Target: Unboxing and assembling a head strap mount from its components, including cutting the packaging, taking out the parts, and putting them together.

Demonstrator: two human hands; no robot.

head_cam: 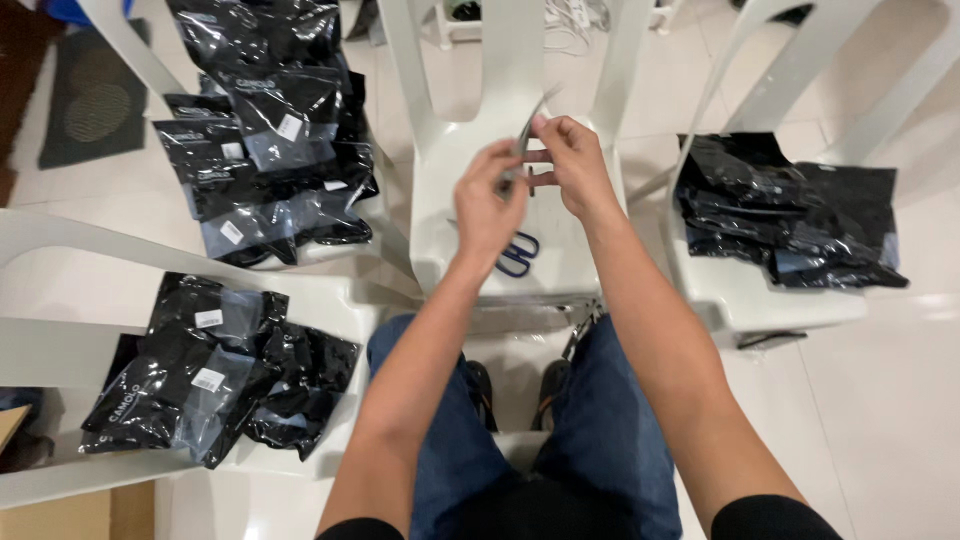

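My left hand (488, 200) and my right hand (572, 160) meet above the seat of a white plastic chair (445, 180) straight ahead. Both pinch a thin grey strip-like item (530, 122) that sticks up between the fingers; what it is I cannot tell. Blue-handled scissors (518, 254) lie on the seat just below my left wrist, partly hidden by it.
A pile of black plastic packets (262, 120) sits on a white chair at upper left, another pile (215, 365) on a chair at lower left, and flattened black bags (785, 210) on a chair at right. My knees in blue jeans (600, 410) are below.
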